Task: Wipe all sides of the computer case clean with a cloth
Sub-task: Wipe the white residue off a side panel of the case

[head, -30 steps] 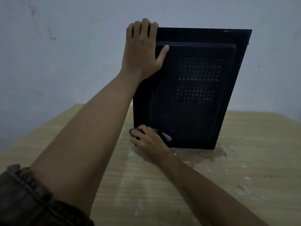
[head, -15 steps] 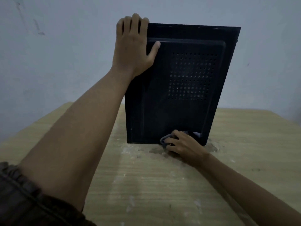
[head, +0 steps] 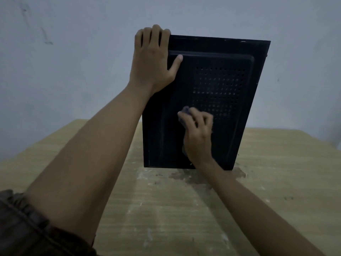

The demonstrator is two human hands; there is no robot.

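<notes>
Black sheet-metal computer case (head: 160,135), stood upright on a pale wood-grain worktop (head: 276,172) close to a grey-blue wall (head: 73,61), with its broad side panel turned toward the camera. The top left corner of the case is gripped by the left hand (head: 153,60): the fingers are hooked over the upper edge and the thumb is laid flat on the panel. A small grey cloth (head: 185,110) is bunched in the curled fingers of the right hand (head: 198,133) and pressed against the panel, just at the lower left margin of the perforated vent (head: 219,91) (a rectangular field of round holes in the upper right part of the panel). Only a fold of the cloth is seen past the fingertips. A scuffed, darker patch (head: 193,177) is seen on the worktop at the foot of the case. A dark gathered sleeve (head: 22,224) is seen at lower left.
</notes>
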